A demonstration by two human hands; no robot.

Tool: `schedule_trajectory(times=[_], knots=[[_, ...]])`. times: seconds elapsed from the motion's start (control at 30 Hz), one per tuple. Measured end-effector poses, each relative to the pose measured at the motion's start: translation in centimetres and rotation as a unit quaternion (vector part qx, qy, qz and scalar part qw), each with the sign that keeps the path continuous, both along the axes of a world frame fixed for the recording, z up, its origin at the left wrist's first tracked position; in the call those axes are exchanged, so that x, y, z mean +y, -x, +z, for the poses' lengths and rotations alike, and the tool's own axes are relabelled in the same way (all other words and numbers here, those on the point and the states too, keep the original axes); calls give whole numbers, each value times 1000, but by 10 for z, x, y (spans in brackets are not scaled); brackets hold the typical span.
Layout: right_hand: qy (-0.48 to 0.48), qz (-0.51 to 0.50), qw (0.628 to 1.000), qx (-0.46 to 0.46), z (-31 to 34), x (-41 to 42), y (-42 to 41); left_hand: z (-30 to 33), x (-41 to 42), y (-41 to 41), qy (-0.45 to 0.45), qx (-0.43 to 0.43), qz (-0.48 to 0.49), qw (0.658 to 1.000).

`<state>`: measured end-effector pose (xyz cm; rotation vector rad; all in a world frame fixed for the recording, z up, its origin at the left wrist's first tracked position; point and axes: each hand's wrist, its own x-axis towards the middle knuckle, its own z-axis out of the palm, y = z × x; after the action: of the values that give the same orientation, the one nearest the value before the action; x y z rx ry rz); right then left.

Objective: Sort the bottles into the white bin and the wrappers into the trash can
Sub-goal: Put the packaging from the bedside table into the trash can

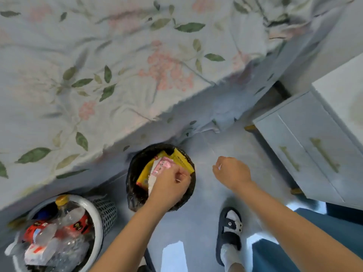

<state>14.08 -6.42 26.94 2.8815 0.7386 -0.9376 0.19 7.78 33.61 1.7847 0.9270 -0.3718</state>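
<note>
Left hand [169,185]: clamped on a pink wrapper [160,167] over the trash can [132,190].
Right hand [231,171]: fingers curled together, nothing seen held.
White bin [98,222]: near left, filled with bottles [64,218].
Bed [117,65]: far side.

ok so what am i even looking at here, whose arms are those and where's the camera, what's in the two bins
This is one picture from a wide-angle camera worn on a person's head, looking down, so the arms are the wearer's own. The left hand is over a black-lined trash can on the floor, fingers closed on a pink and white wrapper; a yellow wrapper already lies inside. The right hand hangs beside the can in a loose fist, and whether it holds anything is unclear. At lower left a white bin is full of crushed plastic bottles. A floral bedspread fills the top, and a white cabinet stands at right.
</note>
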Motion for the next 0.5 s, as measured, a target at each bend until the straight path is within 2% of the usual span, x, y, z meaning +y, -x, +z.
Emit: schedule_trajectory(times=[0.1, 0.3, 0.4, 0.5], knots=[[-4, -44, 997, -59, 44, -60, -73, 23, -36, -48, -29, -6, -100, 995], [-78, -132, 973, -171, 123, -171, -217, 47, -117, -155, -60, 12, -252, 966], [-61, -166, 965, -194, 140, -224, -274, 54, -163, -209, -78, 18, -310, 947], [-44, -186, 967, -172, 141, -260, -309, 56, -197, -256, -151, 0, -377, 914]])
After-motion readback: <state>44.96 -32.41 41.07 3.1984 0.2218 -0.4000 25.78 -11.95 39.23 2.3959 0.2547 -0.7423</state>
